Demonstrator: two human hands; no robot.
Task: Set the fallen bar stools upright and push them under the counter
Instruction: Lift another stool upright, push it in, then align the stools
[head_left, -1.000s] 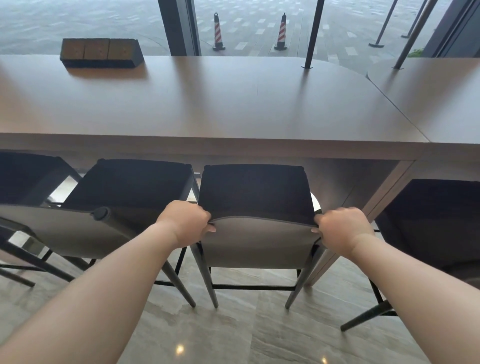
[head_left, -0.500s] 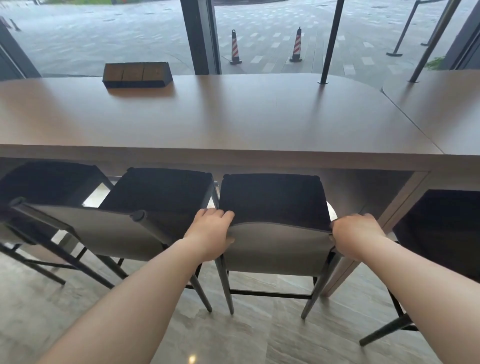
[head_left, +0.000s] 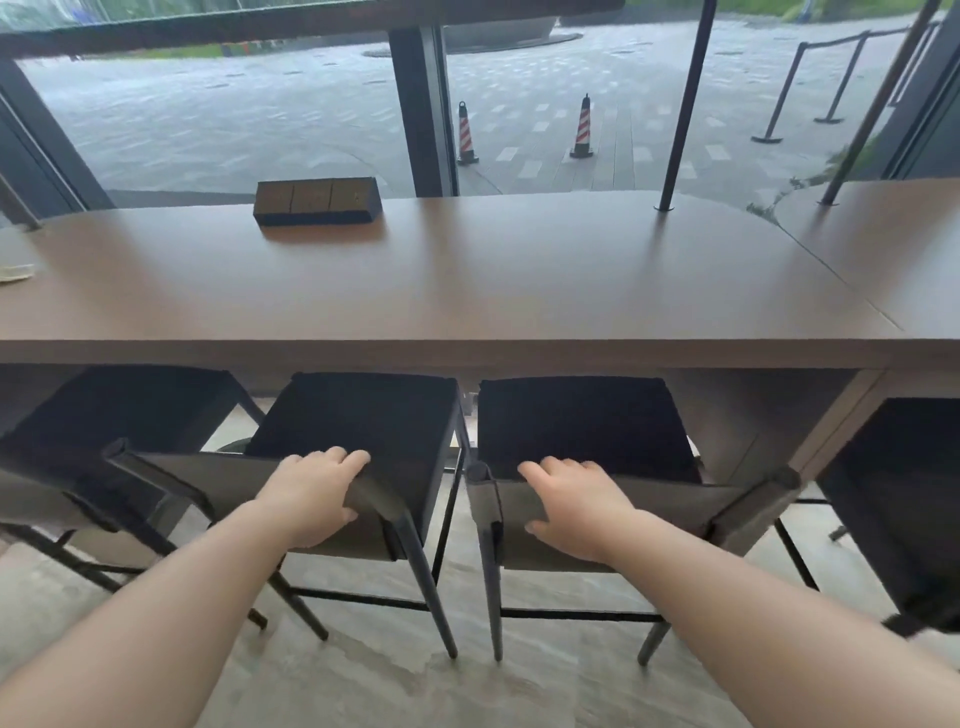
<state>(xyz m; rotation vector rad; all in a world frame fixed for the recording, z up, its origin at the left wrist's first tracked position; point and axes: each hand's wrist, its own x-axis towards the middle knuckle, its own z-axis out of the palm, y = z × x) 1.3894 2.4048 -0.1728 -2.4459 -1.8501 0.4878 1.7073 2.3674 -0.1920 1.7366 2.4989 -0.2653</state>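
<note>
Several black-seated bar stools stand upright on thin dark legs, their seats partly under the brown counter (head_left: 467, 291). My left hand (head_left: 314, 493) grips the right end of the grey backrest of the middle-left stool (head_left: 358, 415), fingers hooked over its top edge. On the left part of the middle-right stool's (head_left: 582, 421) backrest sits my right hand (head_left: 576, 506), fingers over the top and thumb on the outer face. Another stool (head_left: 114, 410) stands at far left, and one more (head_left: 898, 493) at far right.
A dark box (head_left: 317, 201) lies on the counter near the window. Two thin black poles (head_left: 681, 114) rise from the counter's far side. Glass windows show paving and striped cones (head_left: 582, 127). A counter support panel (head_left: 826, 426) stands between the right stools. The floor is pale stone.
My left hand left the middle-right stool's backrest and took the neighbouring stool's backrest. My right hand slid from that backrest's right end to its left part. The view tilted up.
</note>
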